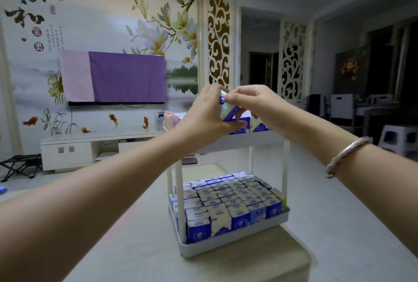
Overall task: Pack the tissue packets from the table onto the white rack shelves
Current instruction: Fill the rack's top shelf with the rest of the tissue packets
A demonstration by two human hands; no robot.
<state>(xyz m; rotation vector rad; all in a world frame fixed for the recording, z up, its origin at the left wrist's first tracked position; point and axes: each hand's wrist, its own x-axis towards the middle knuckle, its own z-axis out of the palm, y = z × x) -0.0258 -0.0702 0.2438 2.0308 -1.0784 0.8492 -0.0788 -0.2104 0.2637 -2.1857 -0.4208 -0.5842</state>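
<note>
A white two-tier rack [233,246] stands on a pale table. Its lower shelf is packed with several upright blue-and-white tissue packets [228,200]. A few more packets [260,126] stand on the upper shelf [248,140]. Both hands are raised above the upper shelf's near left part. My left hand [205,112] grips a blue-and-white tissue packet [226,106] from the left. My right hand [253,103] pinches the same packet from the right with curled fingers. The packet is tilted and partly hidden between the fingers. A silver bangle circles my right wrist.
A white TV cabinet [74,152] runs along the far wall under a screen covered with purple cloth [126,77]. A folding stool [20,164] stands at far left. White stools [398,139] and dining chairs stand at right. Pale table [135,247] surface surrounds the rack.
</note>
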